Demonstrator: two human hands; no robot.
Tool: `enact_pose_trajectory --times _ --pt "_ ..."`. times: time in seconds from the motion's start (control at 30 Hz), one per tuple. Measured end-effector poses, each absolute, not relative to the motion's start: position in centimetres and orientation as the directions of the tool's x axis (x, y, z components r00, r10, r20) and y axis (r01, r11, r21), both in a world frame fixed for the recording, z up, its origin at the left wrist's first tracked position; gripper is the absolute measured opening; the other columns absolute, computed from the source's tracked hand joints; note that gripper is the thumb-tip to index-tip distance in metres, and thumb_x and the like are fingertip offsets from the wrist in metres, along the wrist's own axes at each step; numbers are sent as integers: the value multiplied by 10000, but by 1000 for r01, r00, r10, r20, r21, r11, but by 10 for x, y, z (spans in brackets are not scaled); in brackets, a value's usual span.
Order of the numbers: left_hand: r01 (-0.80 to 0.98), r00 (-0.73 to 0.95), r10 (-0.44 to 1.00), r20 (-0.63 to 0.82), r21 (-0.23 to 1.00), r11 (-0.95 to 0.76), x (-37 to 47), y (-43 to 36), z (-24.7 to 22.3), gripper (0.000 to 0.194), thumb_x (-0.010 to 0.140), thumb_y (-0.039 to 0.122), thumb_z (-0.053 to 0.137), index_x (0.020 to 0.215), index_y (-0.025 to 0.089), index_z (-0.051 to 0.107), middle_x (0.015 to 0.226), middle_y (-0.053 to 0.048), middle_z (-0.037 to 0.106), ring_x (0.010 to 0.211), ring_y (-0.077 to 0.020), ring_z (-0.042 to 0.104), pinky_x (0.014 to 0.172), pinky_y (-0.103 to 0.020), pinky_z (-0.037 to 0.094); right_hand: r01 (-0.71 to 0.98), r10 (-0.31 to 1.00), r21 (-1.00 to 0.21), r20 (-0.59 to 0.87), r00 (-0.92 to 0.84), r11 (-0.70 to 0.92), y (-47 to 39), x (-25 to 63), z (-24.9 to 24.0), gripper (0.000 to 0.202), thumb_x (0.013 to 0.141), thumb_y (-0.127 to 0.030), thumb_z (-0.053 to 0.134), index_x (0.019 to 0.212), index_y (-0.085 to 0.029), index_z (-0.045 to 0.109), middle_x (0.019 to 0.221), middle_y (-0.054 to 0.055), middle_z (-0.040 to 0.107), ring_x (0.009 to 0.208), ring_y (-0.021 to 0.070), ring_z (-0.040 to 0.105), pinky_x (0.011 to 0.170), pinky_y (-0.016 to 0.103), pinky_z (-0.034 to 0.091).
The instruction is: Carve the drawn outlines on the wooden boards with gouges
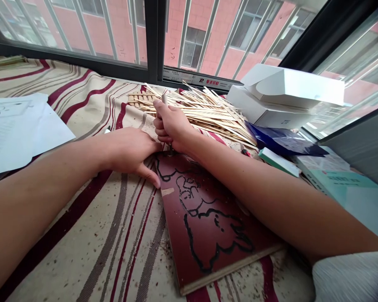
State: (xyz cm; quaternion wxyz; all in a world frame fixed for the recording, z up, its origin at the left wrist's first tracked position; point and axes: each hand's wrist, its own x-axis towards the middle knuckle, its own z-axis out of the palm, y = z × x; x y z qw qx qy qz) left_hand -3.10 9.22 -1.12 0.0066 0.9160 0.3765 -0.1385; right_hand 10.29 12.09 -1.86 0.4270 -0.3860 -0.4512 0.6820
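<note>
A dark red wooden board (208, 251) with black line drawings, some looking like cartoon animals, lies aslant on the striped cloth. My right hand (171, 123) is closed in a fist around an upright carving tool (164, 99). The tool's handle top sticks out above the fist, and its thin metal shank comes down at the board's far end; its tip is hidden. My left hand (130, 151) grips the board's far left edge, thumb along the side; its other fingers are mostly hidden near the tool. A pale bare patch shows on the board near that thumb.
Thin wooden sticks (214, 111) are heaped by the window. White boxes (290, 96), a dark blue plastic sheet (283, 140) and books (343, 180) lie at right. Drawing papers (22, 126) are at left. Small chips dot the striped cloth (103, 235).
</note>
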Motion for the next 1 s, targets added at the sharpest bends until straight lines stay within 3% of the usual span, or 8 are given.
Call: enact_pose_trajectory --times 0.3,0.53,0.73,0.9,1.0 --pt "668 718 661 -216 -48 -742 -38 98 -23 889 653 891 645 1229 216 701 1272 -154 727 1153 -347 672 945 -390 491 -262 834 -860 -279 -476 -437 130 107 -22 492 1081 -444 422 674 -229 251 434 -127 215 342 20 126 326 141 90" --pt "666 736 660 -155 -15 -746 -45 103 -34 852 614 820 753 1271 281 689 1312 -101 716 1253 -336 625 1046 -387 466 -230 796 -843 -319 -514 -486 131 109 -20 484 1104 -408 353 670 -222 246 427 -124 211 318 15 145 322 137 85" --pt "679 718 671 -184 -25 -734 -36 95 -21 897 635 851 711 1330 288 647 1243 -99 740 1129 -316 677 963 -371 496 -163 705 -804 -380 -598 -572 123 114 -11 475 1111 -379 333 670 -220 256 429 -121 226 320 14 133 322 144 46" --pt "695 689 682 -244 -42 -717 -32 90 -13 917 661 913 623 1240 204 675 1122 -147 763 1012 -334 703 874 -382 512 -391 862 -828 -198 -466 -402 120 121 -9 480 1106 -416 361 684 -226 234 439 -124 204 351 29 99 331 157 62" --pt "693 693 679 -244 -36 -720 -33 90 -12 902 673 916 608 1235 212 665 1151 -148 758 1033 -336 700 866 -379 513 -442 917 -858 -81 -390 -264 116 118 -11 476 1088 -420 424 688 -228 253 451 -120 206 368 42 107 336 169 80"
